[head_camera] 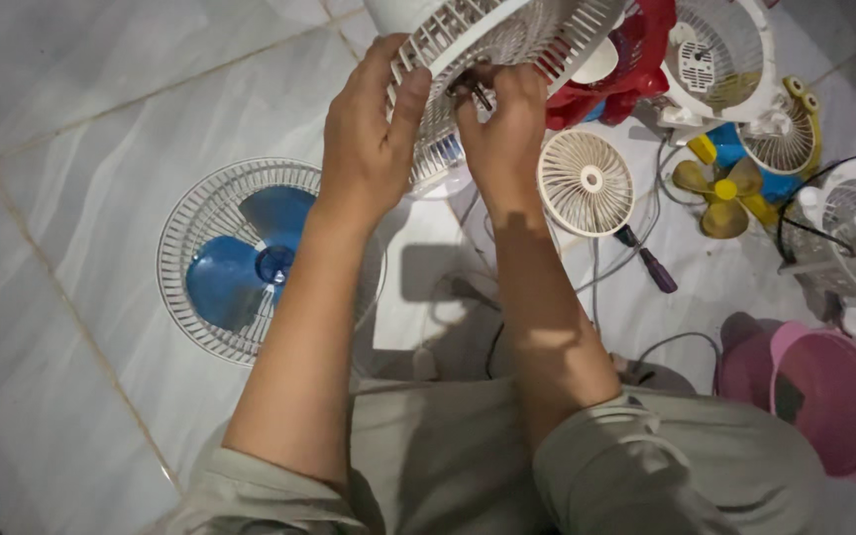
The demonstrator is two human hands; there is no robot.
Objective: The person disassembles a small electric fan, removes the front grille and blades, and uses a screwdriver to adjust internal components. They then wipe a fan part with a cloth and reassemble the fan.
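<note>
- The white fan grille (492, 45) is held up near the top of the view, above the tiled floor (71, 129), and serves as the landmark here.
- The left hand (374, 129) clamps the grille's left rim, thumb pressed on the slats and fingers wrapped behind.
- The right hand (502, 124) sits just right of the left one, closed around a small dark tool (478, 91) (a thin shaft, its tip hard to make out) that touches the underside of the grille.
- The two hands are close together, nearly touching, both against the grille.
- Below and left of the grille, a round wire guard with blue blades (250, 260) lies flat on the floor.
- Just below and right of the grille lies a small cream round grille (587, 183), and beside that a purple-handled screwdriver (654, 266).
- Right of the grille stands a red fan body (636, 59), touching it or just behind; I cannot tell which.
- Farther right lie a yellow propeller blade (725, 193) and another white fan (715, 54).
- Well below and right of the grille sits a pink fan (824, 396), near the person's knee.
</note>
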